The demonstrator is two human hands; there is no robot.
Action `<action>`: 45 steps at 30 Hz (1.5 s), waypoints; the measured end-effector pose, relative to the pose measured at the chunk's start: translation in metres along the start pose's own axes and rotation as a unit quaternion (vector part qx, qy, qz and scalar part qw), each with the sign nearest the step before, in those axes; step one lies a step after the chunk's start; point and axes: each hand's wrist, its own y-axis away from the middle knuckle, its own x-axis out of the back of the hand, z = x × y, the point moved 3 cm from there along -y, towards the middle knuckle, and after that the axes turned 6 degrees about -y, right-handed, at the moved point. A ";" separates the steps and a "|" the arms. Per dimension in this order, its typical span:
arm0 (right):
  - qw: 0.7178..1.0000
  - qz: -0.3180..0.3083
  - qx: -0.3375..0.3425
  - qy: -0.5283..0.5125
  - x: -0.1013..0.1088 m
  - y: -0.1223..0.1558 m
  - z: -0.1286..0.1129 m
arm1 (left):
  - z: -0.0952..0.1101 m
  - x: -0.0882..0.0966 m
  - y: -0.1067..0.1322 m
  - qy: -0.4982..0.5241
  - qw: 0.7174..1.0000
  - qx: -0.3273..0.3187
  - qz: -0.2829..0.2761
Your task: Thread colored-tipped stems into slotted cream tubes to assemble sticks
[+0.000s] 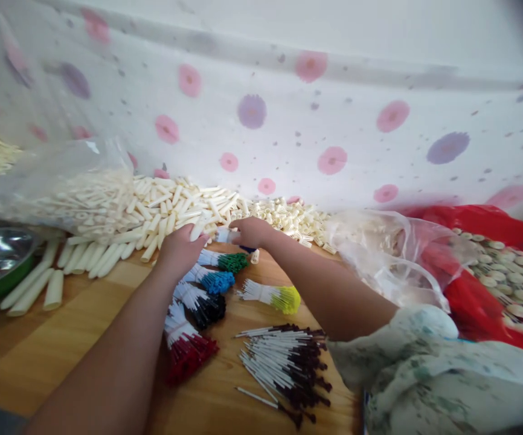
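Note:
My left hand point(180, 249) is closed around a short cream plastic tube point(197, 229) at the edge of the pile. Just across from it, my right hand point(253, 232) reaches over a bundle of white sticks with dark blue ends point(223, 234). Its fingers are curled, and what they grip is hidden. A small slotted cream cap point(255, 257) stands below that hand. Between my forearms lie bundles of white sticks with green point(233, 262), blue point(218, 281), black point(209, 309), red point(191, 359) and yellow ends point(285, 298).
Loose white sticks with dark brown ends point(284, 365) are spread nearer me. Cream tubes point(171, 205) and slotted caps point(298, 219) are heaped along the curtain point(252, 151). A metal bowl point(3, 254) is left; a clear bag point(379, 248) and red bag point(470, 296) of round pieces lie right.

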 end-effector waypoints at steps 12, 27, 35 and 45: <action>0.996 -0.016 -0.076 -0.040 0.050 0.179 0.095 | 0.021 0.004 0.008 -0.096 0.993 -0.045 -0.048; 0.988 -0.008 -0.151 -0.034 0.033 0.219 0.145 | 0.020 -0.001 0.006 -0.111 0.992 -0.034 -0.056; 0.988 0.073 -0.088 -0.102 0.018 0.149 0.098 | 0.018 0.001 0.006 -0.101 0.993 -0.035 -0.049; 0.988 0.026 -0.113 -0.107 0.020 0.197 0.093 | 0.022 0.006 0.009 -0.117 0.991 -0.037 -0.050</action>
